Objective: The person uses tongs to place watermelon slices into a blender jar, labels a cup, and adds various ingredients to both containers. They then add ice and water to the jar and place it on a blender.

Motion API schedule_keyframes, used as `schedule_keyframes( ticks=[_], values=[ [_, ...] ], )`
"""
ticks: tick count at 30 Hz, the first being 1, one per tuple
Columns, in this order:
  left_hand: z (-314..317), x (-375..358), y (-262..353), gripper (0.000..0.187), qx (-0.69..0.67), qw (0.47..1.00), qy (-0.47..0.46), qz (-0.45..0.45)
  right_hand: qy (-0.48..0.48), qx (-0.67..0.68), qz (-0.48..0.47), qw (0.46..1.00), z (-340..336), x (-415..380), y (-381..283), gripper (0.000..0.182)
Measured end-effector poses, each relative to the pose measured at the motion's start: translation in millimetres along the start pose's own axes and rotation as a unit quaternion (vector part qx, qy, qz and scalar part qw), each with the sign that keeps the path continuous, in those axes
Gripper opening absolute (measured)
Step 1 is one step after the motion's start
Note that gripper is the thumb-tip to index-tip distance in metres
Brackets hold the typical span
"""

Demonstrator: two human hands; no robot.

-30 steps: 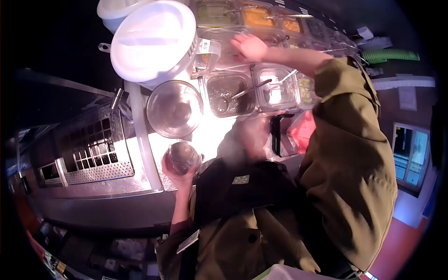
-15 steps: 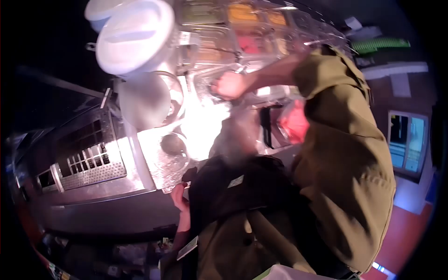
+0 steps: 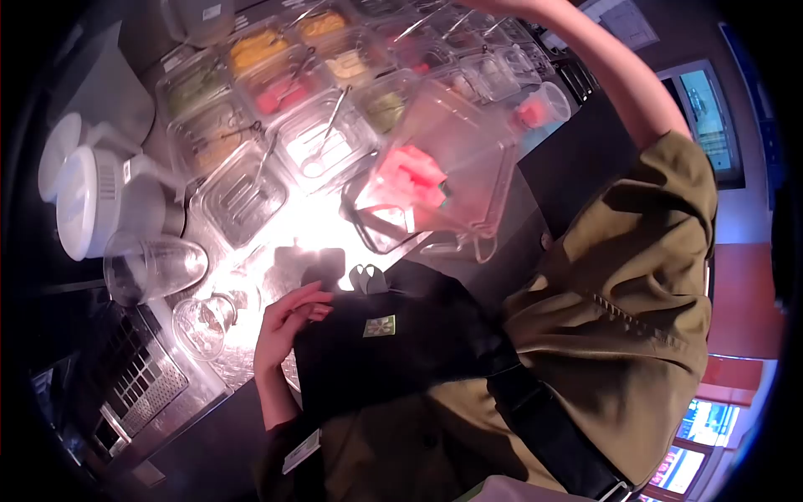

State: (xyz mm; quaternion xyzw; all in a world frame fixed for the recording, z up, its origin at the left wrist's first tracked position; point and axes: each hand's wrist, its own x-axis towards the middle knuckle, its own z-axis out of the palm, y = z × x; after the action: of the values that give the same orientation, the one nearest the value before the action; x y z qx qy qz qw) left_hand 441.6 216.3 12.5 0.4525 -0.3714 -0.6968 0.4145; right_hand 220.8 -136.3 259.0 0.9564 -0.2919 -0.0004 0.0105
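My right arm stretches up and away to the far right, over the rows of food tubs. Its hand is cut off by the top edge, so its fingers and anything in them are hidden. Beside the counter's near edge, in front of my black apron, is my left hand, fingers loosely bent and apart, with nothing seen in it. Between the two arms sits a large see-through plastic bin with pinkish-red fruit chunks inside.
Tubs of yellow pieces and red pieces line the back. A tub with a ladle stands nearer. On the left are a white-lidded pitcher, see-through cup and slotted grate. A plastic cup stands at right.
My view has turned. My right hand has gone from a tub on the counter to the far top edge. My left hand has come off the counter's edge, its fingers now loosened.
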Motion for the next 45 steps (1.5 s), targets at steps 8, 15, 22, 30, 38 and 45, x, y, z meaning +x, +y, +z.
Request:
schedule_keyframes(
  ticks=[8, 15, 22, 30, 38, 45],
  values=[
    [116.7, 39.7, 34.3, 0.035, 0.280, 0.953, -0.036, 0.109, 0.083, 0.094, 0.167, 0.978, 16.6, -143.0, 140.4, 0.029],
    [227.2, 37.4, -12.0, 0.069, 0.145, 0.931, 0.315, 0.116, 0.126, -0.085, 0.537, 0.830, 177.5, -334.9, 369.4, 0.052],
    [267.6, 84.8, -17.4, 0.065, 0.113, 0.869, 0.464, 0.133, 0.193, 0.390, 0.506, 0.745, 286.7, -364.4, 353.5, 0.026],
    [259.6, 126.7, -47.1, 0.038, 0.108, 0.767, 0.604, 0.188, 0.122, 0.426, 0.348, 0.826, 274.0, -291.7, 234.3, 0.031],
    [277.1, 46.6, -17.5, 0.024, 0.002, 0.672, 0.668, 0.320, 0.050, 0.367, 0.331, 0.868, 265.7, -258.7, 229.5, 0.049],
    [297.0, -102.7, -38.4, 0.023, -0.003, 0.507, 0.839, 0.199, 0.427, 0.617, -0.060, 0.659, 159.5, -204.0, -15.2, 0.032]
  ],
)
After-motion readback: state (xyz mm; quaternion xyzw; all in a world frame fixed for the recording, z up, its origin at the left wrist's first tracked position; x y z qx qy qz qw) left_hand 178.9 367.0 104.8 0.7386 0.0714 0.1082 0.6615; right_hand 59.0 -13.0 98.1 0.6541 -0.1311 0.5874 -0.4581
